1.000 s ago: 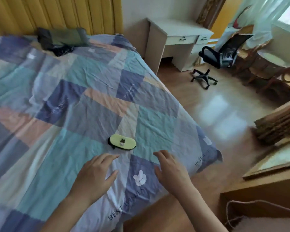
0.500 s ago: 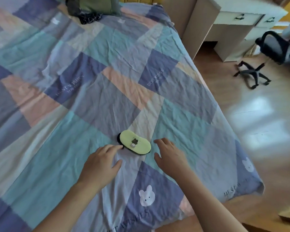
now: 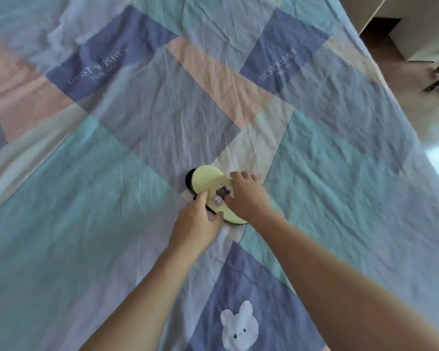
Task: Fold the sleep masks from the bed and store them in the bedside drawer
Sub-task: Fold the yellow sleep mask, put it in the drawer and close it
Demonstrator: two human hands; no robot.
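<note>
A pale yellow sleep mask (image 3: 208,182) (black strap at its far end) was seen lying on the patchwork bedspread (image 3: 112,173), pinched by left hand (image 3: 197,224) and right hand (image 3: 246,195) fingers.

Both bare forearms reach forward over the bed (image 3: 112,173). The left hand (image 3: 197,224) lies palm down, thumb and forefinger extended forward. The right hand (image 3: 247,195) sits just beside it, fingers curled downward, knuckles raised.
</note>
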